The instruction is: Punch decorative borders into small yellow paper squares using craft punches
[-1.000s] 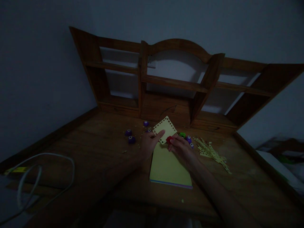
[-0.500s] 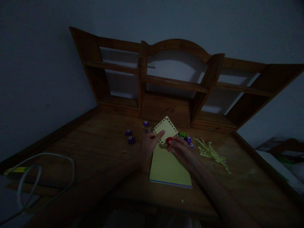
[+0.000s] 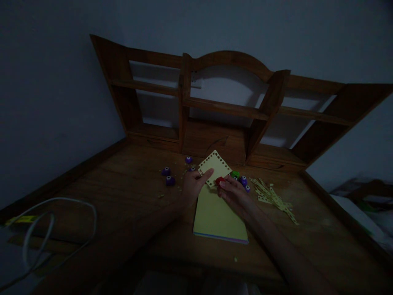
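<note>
Between thumb and fingers, my left hand (image 3: 194, 185) pinches a yellow paper card (image 3: 214, 164) with small shapes punched along its edges. My right hand (image 3: 232, 191) is closed on a red craft punch (image 3: 220, 180), which sits at the card's lower right edge. Whether the punch is pressed down I cannot tell. Beneath both hands lies a stack of coloured paper (image 3: 219, 217), yellow on top. Purple punches (image 3: 170, 180) stand left of my left hand, and a green punch (image 3: 235, 174) with more purple ones (image 3: 243, 180) lies beyond my right hand.
Punched yellow paper strips (image 3: 273, 196) are heaped on the right of the wooden desk (image 3: 129, 188). Tiny paper bits are scattered near the purple punches. A wooden shelf unit (image 3: 215, 106) rises at the back. A white cable (image 3: 73, 200) loops at the left edge.
My right hand and the red punch have shifted very slightly to the right along the card's edge. My left hand keeps its hold on the card.
</note>
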{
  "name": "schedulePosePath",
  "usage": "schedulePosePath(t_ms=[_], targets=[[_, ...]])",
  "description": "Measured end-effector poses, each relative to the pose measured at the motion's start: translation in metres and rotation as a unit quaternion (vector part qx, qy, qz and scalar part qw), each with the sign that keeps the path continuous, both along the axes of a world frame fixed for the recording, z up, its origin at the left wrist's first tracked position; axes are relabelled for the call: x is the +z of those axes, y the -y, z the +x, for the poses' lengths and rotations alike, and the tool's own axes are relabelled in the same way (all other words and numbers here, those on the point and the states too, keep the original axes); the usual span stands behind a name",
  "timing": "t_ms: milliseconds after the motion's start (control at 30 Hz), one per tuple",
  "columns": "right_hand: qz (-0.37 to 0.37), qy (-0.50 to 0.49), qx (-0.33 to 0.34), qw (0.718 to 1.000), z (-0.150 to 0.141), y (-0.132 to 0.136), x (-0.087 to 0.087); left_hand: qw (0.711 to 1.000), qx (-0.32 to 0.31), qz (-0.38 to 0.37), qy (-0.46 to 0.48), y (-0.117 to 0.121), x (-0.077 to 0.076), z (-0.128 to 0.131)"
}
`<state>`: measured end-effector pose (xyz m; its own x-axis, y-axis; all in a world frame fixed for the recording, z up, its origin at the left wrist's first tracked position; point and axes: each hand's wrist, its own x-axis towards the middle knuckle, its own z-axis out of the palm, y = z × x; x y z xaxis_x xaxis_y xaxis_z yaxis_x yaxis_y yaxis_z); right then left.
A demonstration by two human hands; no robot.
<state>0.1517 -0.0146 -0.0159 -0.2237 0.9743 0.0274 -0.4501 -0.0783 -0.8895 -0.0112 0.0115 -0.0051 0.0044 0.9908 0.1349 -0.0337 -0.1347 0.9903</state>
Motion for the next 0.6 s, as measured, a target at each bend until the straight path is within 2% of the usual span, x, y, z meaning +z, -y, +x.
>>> schedulePosePath(t_ms=[167, 400, 600], targets=[[-0.019, -0.018, 0.005, 1.0, 0.0006, -0.0009, -0.0036, 1.0, -0.004, 0.021, -0.021, -0.0004, -0.0018, -0.0002], [-0.045, -0.022, 0.005, 0.999, 0.0009, -0.0005, -0.0037, 1.0, -0.022, 0.009, -0.004, -0.0022, -0.0066, 0.0019], [-0.063, -0.009, -0.018, 0.998, 0.0005, 0.0011, 0.0028, 0.99, -0.113, 0.007, 0.083, 0.0041, -0.0004, 0.0061]])
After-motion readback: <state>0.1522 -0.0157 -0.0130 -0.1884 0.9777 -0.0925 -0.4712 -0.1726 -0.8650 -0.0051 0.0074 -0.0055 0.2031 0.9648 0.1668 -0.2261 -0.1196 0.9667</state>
